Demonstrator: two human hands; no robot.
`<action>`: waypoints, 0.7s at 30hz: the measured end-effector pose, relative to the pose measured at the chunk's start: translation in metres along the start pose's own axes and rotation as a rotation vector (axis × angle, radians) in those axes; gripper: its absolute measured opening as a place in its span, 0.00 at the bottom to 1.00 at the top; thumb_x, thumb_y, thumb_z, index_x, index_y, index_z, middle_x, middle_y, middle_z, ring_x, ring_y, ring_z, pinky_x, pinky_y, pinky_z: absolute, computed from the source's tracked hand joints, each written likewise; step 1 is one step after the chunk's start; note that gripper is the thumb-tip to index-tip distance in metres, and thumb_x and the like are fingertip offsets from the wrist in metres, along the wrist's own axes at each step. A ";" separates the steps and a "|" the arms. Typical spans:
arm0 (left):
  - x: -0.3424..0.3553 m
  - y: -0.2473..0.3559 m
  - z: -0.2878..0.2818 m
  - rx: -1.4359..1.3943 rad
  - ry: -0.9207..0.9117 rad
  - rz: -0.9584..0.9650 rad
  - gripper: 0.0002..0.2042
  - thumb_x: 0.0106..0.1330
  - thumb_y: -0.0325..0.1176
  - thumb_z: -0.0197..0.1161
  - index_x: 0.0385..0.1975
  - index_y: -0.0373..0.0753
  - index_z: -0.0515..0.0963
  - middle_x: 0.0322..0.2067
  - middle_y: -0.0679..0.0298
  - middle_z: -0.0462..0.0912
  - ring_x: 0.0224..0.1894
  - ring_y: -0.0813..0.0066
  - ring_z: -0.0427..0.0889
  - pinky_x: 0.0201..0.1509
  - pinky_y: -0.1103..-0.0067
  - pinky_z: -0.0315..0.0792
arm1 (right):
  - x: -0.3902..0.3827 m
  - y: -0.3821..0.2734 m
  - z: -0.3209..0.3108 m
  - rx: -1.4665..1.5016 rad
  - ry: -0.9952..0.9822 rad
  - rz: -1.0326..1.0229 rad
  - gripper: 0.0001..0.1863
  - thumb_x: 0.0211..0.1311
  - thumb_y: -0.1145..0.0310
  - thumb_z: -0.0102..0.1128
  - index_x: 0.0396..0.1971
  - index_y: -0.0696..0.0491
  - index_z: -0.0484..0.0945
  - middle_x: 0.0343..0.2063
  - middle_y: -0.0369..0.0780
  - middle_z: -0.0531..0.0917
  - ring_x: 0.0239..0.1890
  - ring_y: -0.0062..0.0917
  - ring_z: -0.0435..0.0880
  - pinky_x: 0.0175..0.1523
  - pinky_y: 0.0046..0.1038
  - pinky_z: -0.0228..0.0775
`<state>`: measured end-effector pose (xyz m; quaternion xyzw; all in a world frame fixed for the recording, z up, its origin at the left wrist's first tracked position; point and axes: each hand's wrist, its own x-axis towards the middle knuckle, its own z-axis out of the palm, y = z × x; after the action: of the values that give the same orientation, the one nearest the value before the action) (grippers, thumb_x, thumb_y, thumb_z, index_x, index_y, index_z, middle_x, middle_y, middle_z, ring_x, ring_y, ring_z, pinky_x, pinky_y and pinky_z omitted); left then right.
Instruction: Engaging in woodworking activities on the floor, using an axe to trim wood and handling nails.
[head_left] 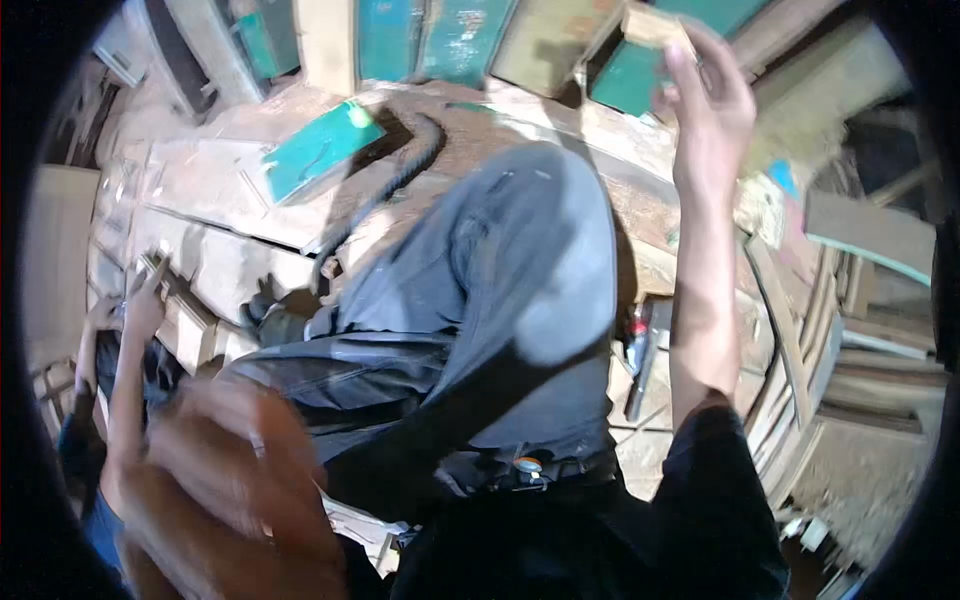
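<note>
My right hand [708, 100] is raised at the upper right, its arm stretched out. Its thumb and fingers pinch a small pale wooden block [652, 26], held up in front of upright boards. Close below the view, at the lower left, my left hand [225, 470] is large and smeared by motion. Its fingers look bent, but whether they hold anything does not show. My legs, in grey trousers [530, 250], fill the middle with one knee raised.
A green-faced board [322, 150] lies ahead beside a dark hose [400, 180]. Green and pale boards [458, 40] stand along the far side. Planks [870, 385] are piled at right. A dark tool with red [640, 350] lies by my thigh. At left, another person's hands [143, 305] touch wood.
</note>
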<state>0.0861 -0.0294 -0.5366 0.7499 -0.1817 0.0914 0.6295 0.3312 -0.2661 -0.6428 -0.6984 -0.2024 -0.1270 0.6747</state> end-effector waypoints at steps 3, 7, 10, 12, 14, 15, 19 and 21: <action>0.003 -0.089 -0.019 0.327 0.440 -0.210 0.15 0.55 0.21 0.62 0.44 0.33 0.75 0.35 0.62 0.77 0.35 0.73 0.74 0.41 0.81 0.68 | 0.044 -0.012 0.064 0.141 -0.294 0.120 0.16 0.58 0.64 0.64 0.44 0.55 0.77 0.33 0.36 0.80 0.28 0.16 0.77 0.29 0.19 0.69; -0.018 -0.209 -0.124 0.830 0.219 -0.485 0.40 0.46 0.46 0.74 0.61 0.43 0.65 0.53 0.55 0.72 0.53 0.59 0.73 0.56 0.72 0.67 | 0.050 0.019 0.189 0.158 -0.646 -0.401 0.13 0.58 0.70 0.58 0.42 0.58 0.77 0.29 0.38 0.79 0.30 0.22 0.77 0.33 0.26 0.70; -0.056 -0.309 -0.143 1.221 0.113 -0.632 0.56 0.34 0.53 0.77 0.68 0.47 0.53 0.63 0.55 0.61 0.65 0.51 0.58 0.66 0.59 0.57 | 0.020 0.080 0.212 -0.540 -0.872 -0.412 0.15 0.56 0.68 0.63 0.43 0.55 0.78 0.35 0.41 0.82 0.36 0.20 0.81 0.40 0.24 0.72; -0.058 -0.321 -0.127 1.317 0.100 -0.742 0.59 0.31 0.53 0.78 0.68 0.49 0.50 0.65 0.61 0.59 0.67 0.54 0.56 0.64 0.48 0.54 | 0.027 0.102 0.199 -0.478 -1.000 -0.380 0.15 0.55 0.68 0.63 0.42 0.54 0.78 0.33 0.41 0.82 0.34 0.20 0.82 0.39 0.25 0.73; -0.051 -0.322 -0.123 1.356 0.106 -0.774 0.57 0.33 0.53 0.77 0.67 0.50 0.52 0.64 0.63 0.61 0.66 0.56 0.57 0.63 0.49 0.55 | 0.033 0.105 0.185 -0.418 -1.052 -0.191 0.14 0.55 0.67 0.64 0.41 0.55 0.79 0.30 0.41 0.82 0.27 0.21 0.80 0.37 0.24 0.72; -0.049 -0.320 -0.121 1.403 0.107 -0.807 0.54 0.34 0.52 0.77 0.66 0.50 0.55 0.63 0.64 0.62 0.66 0.59 0.59 0.62 0.49 0.56 | 0.037 0.107 0.186 -0.416 -1.060 -0.197 0.14 0.55 0.67 0.64 0.41 0.55 0.79 0.30 0.41 0.82 0.27 0.21 0.80 0.37 0.24 0.72; -0.054 -0.314 -0.108 1.416 0.154 -0.809 0.51 0.36 0.50 0.76 0.65 0.48 0.58 0.61 0.64 0.66 0.63 0.60 0.62 0.60 0.47 0.59 | 0.036 0.099 0.202 -0.389 -1.053 -0.158 0.13 0.55 0.68 0.64 0.41 0.53 0.79 0.28 0.40 0.82 0.23 0.18 0.75 0.33 0.22 0.69; -0.059 -0.310 -0.096 1.328 0.197 -0.828 0.49 0.37 0.48 0.76 0.64 0.48 0.58 0.60 0.65 0.65 0.64 0.63 0.61 0.61 0.49 0.56 | 0.027 0.105 0.208 -0.344 -1.083 -0.208 0.14 0.55 0.68 0.64 0.41 0.53 0.79 0.28 0.40 0.82 0.26 0.19 0.76 0.36 0.24 0.70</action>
<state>0.1615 0.1177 -0.8225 0.9641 0.2615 0.0052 0.0460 0.3831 -0.0568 -0.7357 -0.7399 -0.5629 0.1517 0.3356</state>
